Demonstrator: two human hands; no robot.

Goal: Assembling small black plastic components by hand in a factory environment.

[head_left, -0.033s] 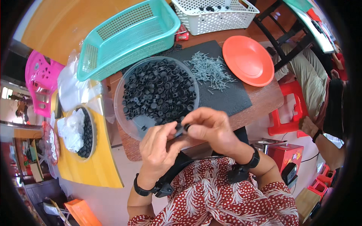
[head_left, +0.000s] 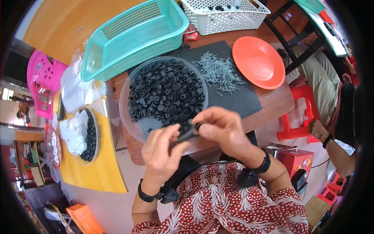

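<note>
Over the near rim of a clear round bowl [head_left: 124, 97] full of small black round plastic caps [head_left: 167, 87], both my hands are close together. My right hand [head_left: 226, 130] pinches one small black cap [head_left: 197, 126] between thumb and forefinger. My left hand [head_left: 161, 152] is just left of it, thumb and fingers apart, with no part visible in its grasp; black caps show behind its fingertips. A pile of thin silvery screws [head_left: 220, 72] lies on a dark grey mat [head_left: 249, 99] right of the bowl.
A teal basket [head_left: 136, 43], a white basket [head_left: 226, 23] and an orange-red plate [head_left: 259, 62] stand around the bowl. On a yellow board [head_left: 89, 175] to the left is another tub of black parts [head_left: 90, 136] with plastic bags. A seated person [head_left: 329, 89] is at right, near a red stool [head_left: 290, 126].
My left hand has drawn slightly left, away from my right hand, and its thumb and fingers have parted. My right hand has shifted slightly right with the black cap.
</note>
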